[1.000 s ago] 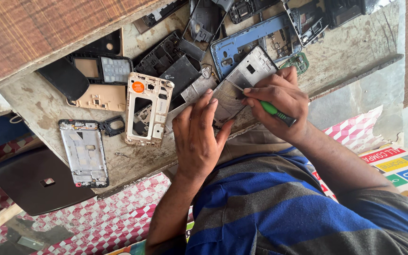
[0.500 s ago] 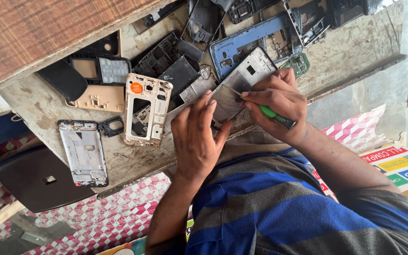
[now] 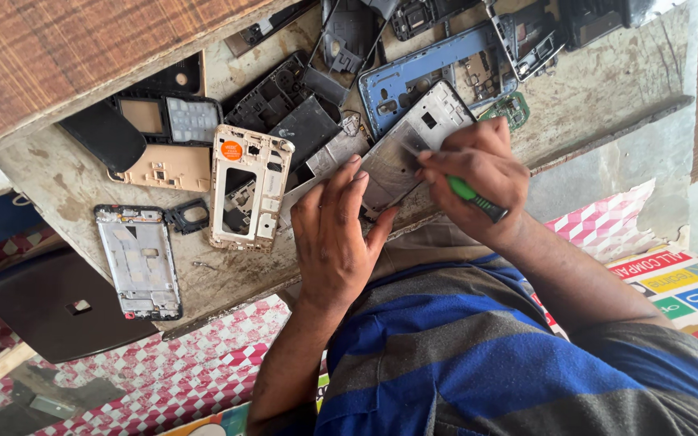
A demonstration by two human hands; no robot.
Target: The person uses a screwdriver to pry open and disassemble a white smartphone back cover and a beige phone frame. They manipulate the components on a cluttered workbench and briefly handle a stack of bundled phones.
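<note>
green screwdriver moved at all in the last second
No. The green screwdriver sits in the right hand at the same spot over the silver phone frame.

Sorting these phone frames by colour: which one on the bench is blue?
The blue frame at the bench's far side, just beyond the silver frame under both hands; the others are gold, silver or black.

— What's sitting around the work area?

— A worn, stained grey bench (image 3: 607, 89) is running across the view, with a wooden board (image 3: 66, 56) lying along its far edge.

— And below?

— A red-and-white checked covering (image 3: 203, 355) is spreading underneath, daylight falling evenly over everything.
</note>
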